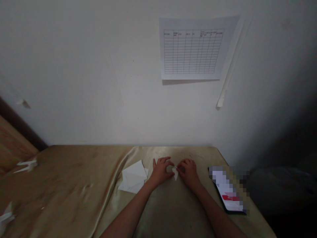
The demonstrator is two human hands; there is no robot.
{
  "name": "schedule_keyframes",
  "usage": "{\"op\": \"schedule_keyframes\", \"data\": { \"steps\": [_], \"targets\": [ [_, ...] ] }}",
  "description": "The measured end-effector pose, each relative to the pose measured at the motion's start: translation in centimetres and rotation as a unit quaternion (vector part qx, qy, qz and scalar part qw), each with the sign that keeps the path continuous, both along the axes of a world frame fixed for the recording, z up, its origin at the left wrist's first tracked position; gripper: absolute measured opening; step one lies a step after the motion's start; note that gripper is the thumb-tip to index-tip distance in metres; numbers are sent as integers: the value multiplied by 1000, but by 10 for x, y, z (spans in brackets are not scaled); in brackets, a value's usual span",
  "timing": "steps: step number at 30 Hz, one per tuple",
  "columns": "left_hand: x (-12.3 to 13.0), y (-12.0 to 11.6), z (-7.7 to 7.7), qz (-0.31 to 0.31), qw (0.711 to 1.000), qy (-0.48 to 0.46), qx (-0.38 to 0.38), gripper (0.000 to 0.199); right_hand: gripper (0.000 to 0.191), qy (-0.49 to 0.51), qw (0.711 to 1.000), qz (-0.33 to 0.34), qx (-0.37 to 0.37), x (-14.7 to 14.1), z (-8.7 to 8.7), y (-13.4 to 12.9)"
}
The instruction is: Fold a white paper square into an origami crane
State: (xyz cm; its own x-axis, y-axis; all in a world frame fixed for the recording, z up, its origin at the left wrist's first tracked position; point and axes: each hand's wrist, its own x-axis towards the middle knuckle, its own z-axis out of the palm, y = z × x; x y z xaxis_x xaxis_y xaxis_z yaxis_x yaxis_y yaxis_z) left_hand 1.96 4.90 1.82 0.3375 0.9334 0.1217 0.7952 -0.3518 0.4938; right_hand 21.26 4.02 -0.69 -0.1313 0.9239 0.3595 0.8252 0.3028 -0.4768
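At the far left, two white folded-paper figures, one farther back (pixel 30 164) and one nearer (pixel 7 216), lie well apart on the satin-like gold cloth (pixel 74 195), perhaps put there to be out of the working space; both are too blurred for their exact form to be told. Right of a long ridge in the cloth, a few overlapping white paper sheets (pixel 133 177) rest just beside the left forearm, probably kept there for easy reach. The left hand (pixel 161 169) pinches one side of a small kite-shaped piece of folded paper (pixel 175 175) between thumb and forefinger, its other fingers raised and spread, seemingly to keep clear of the edges. The paper is between the two hands, low over the cloth, its point toward the person. At its other side the right hand (pixel 187 169) grips with thumb and forefinger, the remaining fingers curled; holding both sides likely keeps so small a piece steady. On the wall above hangs a printed table sheet (pixel 189 53), its heading characters too small to read and the rows below seemingly blank. At the right a smartphone (pixel 224 193) lies face up, perhaps to be glanced at; its lit screen is pixelated, showing a red patch but no readable writing or brand
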Motion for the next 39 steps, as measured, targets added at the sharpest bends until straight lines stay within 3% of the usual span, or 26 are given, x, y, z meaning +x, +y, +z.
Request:
{"op": "schedule_keyframes", "data": {
  "steps": [29,39],
  "targets": [
    [1,-5,8,-21,998,57,-3,15,14,-109,994,19,-5,3,25,-11],
    [1,-5,2,-19,999,47,17,26,18,-116,993,25,4,4,25,-12]
  ]
}}
